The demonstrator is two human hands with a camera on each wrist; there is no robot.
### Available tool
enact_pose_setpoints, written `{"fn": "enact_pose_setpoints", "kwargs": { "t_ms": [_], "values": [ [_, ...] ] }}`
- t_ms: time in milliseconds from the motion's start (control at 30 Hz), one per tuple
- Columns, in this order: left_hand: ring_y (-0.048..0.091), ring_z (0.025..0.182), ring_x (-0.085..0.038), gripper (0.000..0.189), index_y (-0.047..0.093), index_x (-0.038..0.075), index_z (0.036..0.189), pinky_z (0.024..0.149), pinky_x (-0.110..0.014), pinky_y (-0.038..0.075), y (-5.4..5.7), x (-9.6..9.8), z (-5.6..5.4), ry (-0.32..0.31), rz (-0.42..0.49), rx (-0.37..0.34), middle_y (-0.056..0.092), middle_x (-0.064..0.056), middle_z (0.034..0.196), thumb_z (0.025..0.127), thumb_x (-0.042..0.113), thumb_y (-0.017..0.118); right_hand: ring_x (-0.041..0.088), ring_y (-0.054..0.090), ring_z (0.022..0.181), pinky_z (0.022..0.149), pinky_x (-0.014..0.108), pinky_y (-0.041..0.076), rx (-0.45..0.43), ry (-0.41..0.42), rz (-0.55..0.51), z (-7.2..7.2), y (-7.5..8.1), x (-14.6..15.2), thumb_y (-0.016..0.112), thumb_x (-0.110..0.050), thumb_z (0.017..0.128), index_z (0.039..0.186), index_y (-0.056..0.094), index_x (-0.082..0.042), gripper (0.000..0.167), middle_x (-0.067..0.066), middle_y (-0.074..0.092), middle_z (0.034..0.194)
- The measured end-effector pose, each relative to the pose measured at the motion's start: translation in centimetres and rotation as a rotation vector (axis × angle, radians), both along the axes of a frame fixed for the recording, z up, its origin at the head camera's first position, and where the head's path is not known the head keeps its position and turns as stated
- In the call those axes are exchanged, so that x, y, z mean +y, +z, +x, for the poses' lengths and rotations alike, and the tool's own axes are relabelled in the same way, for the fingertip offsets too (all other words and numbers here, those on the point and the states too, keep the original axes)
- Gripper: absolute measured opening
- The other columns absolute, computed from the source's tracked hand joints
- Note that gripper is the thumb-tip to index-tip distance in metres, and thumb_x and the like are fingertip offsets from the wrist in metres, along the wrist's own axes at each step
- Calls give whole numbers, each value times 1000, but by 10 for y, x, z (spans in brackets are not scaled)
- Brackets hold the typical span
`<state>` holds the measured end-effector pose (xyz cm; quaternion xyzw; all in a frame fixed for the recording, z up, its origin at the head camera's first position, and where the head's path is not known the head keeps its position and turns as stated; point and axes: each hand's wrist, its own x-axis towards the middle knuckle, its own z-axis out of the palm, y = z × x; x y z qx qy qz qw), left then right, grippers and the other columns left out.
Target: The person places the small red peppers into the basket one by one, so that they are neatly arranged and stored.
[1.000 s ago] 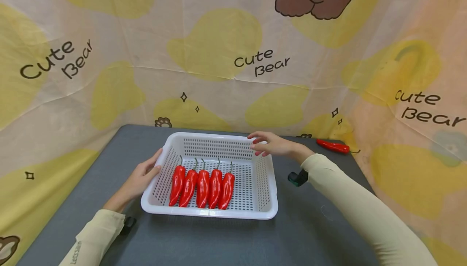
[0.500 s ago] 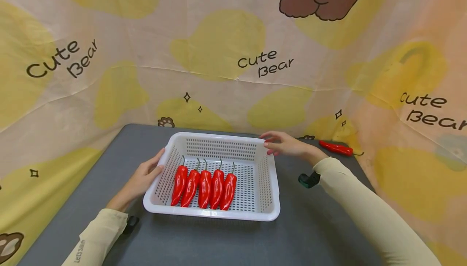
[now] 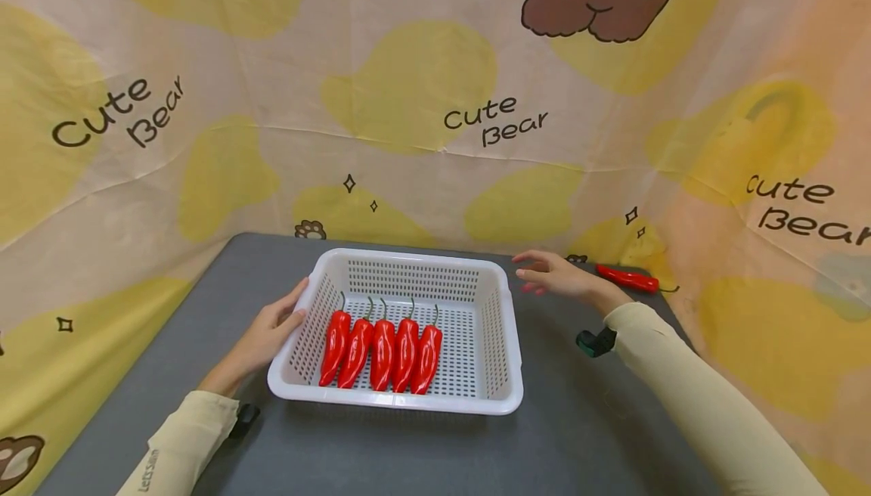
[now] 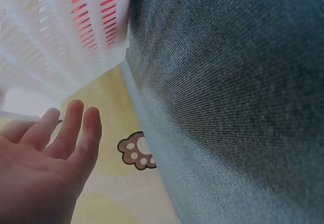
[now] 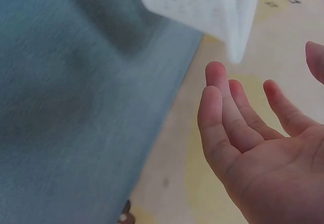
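Note:
A white plastic basket (image 3: 476, 398) rests on the dark table, with several red chili peppers (image 3: 383, 352) side by side in its left half, green stems pointing away. My left hand (image 3: 268, 330) holds the basket's left rim; in the left wrist view its fingers (image 4: 71, 128) lie along the outer wall, and the thumb is mostly hidden. To the right of the basket's far right corner, my right hand (image 3: 554, 275) hovers apart from it, fingers loosely bent, nothing in them. Beyond that hand, a single red chili pepper (image 3: 627, 279) lies near the table's back right corner.
The grey-blue table (image 3: 435, 454) ends at a printed cloth backdrop (image 3: 408, 88) behind and on both sides. Black wrist cameras, such as the right wrist camera (image 3: 596, 342), sit below each sleeve.
My right hand has left the basket's far right corner and moved right, toward the lone pepper. The left hand stays at the left rim. The peppers in the basket have not shifted.

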<state>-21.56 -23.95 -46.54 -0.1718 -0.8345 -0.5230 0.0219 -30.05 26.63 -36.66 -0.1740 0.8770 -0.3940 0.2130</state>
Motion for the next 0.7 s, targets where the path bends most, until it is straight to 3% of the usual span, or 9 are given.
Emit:
{"fn": "enact_pose_setpoints", "kwargs": {
  "t_ms": [267, 500, 700],
  "values": [
    [72, 95, -47, 64, 20, 2, 160, 64, -36, 65, 0, -1, 1, 1, -7, -9, 43, -40, 147, 104, 7, 50, 46, 62, 123, 105, 52, 53, -40, -68, 13, -1, -14, 28, 51, -33, 106, 151, 37, 0, 58, 34, 46, 149],
    [73, 94, -45, 64, 20, 3, 161, 65, -36, 65, 1, -1, 1, -3, -4, -3, 41, -40, 149, 104, 7, 50, 40, 65, 118, 104, 49, 55, -55, -139, 9, -7, -19, 52, 51, -35, 106, 153, 35, 1, 60, 35, 43, 151],
    [74, 92, -39, 63, 21, 3, 160, 65, -35, 65, 2, -1, 0, -1, -11, -12, 43, -40, 147, 105, 8, 49, 48, 56, 129, 109, 55, 50, -72, -200, 15, -9, -24, 73, 46, -36, 108, 154, 30, 3, 63, 37, 36, 154]
  ]
}}
